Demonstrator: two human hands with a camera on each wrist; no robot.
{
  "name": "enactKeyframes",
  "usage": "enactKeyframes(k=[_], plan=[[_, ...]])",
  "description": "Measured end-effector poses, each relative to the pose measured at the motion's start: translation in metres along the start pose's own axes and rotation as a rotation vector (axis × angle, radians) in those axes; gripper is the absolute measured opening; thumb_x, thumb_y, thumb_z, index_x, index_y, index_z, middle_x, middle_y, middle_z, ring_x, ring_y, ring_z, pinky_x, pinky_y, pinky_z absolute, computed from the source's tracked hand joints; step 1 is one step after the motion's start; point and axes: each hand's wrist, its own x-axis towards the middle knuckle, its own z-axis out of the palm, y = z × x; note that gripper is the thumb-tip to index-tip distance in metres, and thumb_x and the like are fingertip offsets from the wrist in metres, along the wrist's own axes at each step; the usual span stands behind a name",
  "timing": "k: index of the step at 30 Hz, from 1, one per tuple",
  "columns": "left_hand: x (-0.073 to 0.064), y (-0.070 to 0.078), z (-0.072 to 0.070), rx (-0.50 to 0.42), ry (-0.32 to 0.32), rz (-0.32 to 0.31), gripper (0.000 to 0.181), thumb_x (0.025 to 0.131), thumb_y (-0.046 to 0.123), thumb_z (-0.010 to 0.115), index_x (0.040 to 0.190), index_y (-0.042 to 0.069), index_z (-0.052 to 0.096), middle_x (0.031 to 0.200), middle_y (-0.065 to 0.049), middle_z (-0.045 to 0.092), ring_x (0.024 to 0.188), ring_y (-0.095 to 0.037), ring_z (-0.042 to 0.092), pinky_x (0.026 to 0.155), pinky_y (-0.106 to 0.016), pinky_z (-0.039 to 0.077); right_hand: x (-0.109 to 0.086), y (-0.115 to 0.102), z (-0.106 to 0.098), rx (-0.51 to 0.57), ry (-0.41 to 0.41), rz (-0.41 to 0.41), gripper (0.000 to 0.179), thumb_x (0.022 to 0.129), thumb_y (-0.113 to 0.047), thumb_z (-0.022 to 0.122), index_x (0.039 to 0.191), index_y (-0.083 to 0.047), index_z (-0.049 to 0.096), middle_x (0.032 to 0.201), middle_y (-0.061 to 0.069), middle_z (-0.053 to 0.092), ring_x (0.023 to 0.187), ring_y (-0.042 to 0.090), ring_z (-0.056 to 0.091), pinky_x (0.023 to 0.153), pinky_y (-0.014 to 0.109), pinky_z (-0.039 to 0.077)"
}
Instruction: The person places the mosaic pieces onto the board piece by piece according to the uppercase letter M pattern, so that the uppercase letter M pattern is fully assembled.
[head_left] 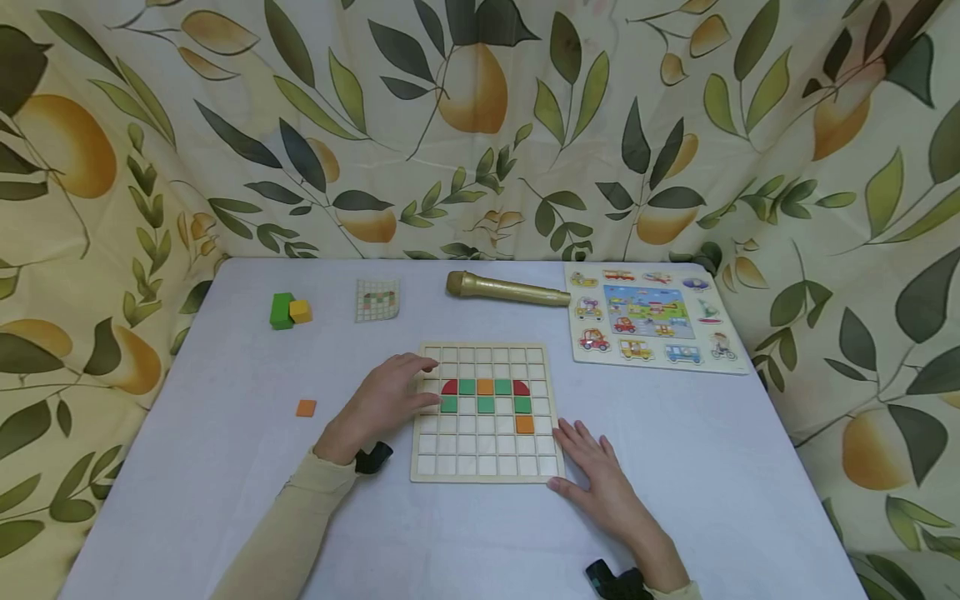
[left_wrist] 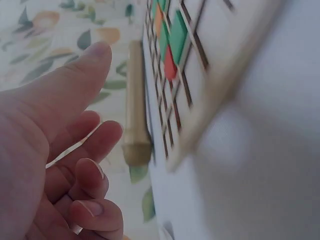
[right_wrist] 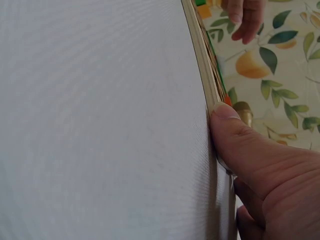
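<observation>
A wooden grid board [head_left: 467, 446] lies on the white table. In its upper half sit red rounded pieces [head_left: 521, 387], green square tiles [head_left: 486, 405] and orange square tiles [head_left: 524, 424]. My left hand [head_left: 386, 396] hovers at the board's left edge, fingertips over the outer squares. The left wrist view shows its fingers loosely bent with nothing between them. Along the right side, my right hand [head_left: 600, 475] rests with fingers spread beside the board. Its thumb [right_wrist: 225, 112] touches the board's edge in the right wrist view.
A loose orange tile [head_left: 306, 407] lies left of the left hand. Farther back are a green block [head_left: 281, 311], a yellow block [head_left: 300, 312], a small pattern card [head_left: 377, 300] and a gold microphone [head_left: 510, 290]. A vehicle picture puzzle [head_left: 585, 350] lies at the back right.
</observation>
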Motion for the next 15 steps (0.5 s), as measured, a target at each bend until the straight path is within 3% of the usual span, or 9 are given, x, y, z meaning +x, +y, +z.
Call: enactKeyframes(k=[9, 15], plan=[[-0.019, -0.025, -0.014, 0.002, 0.032, -0.086, 0.053, 0.083, 0.030, 0.080, 0.128, 0.008, 0.062, 0.122, -0.003, 0.061, 0.115, -0.023, 0.053, 0.094, -0.041, 0.046, 0.000, 0.000, -0.001, 0.021, 0.000, 0.000, 0.082, 0.080, -0.041, 0.079, 0.149, -0.014, 0.043, 0.157, 0.000, 0.029, 0.146, 0.028, 0.014, 0.113, 0.058, 0.003], [-0.033, -0.044, -0.022, -0.004, 0.079, -0.103, 0.052, 0.083, 0.028, 0.080, 0.126, 0.005, 0.063, 0.122, -0.006, 0.062, 0.115, -0.027, 0.054, 0.093, -0.045, 0.046, 0.000, 0.001, 0.000, 0.004, 0.008, -0.004, 0.083, 0.080, -0.041, 0.079, 0.149, -0.014, 0.043, 0.157, 0.001, 0.029, 0.146, 0.028, 0.014, 0.113, 0.058, 0.004]])
